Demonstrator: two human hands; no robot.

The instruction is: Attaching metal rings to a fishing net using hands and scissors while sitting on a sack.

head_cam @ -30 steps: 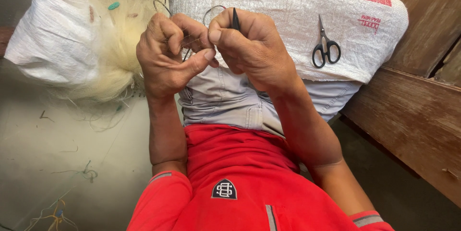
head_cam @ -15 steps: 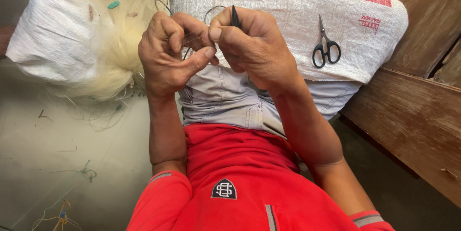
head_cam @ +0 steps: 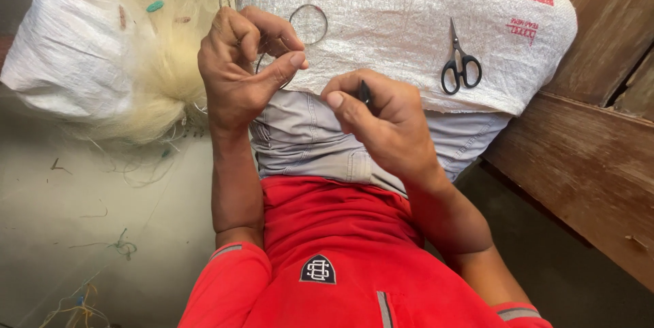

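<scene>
A white woven plastic sack (head_cam: 402, 35) filled the upper middle, black-handled scissors (head_cam: 460, 62) lying upper right. The left hand (head_cam: 242, 72) pinched a thin grey wire ring (head_cam: 308, 25) above centre; the right hand (head_cam: 381, 120) gripped a small black tool (head_cam: 365, 91) at centre.

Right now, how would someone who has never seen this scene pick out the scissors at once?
Find the white woven sack draped across the person's lap. On its right half, beyond the right hand, lie the scissors, untouched. Their black loop handles and closed steel blades stand out; nothing else lies beside them.
</scene>
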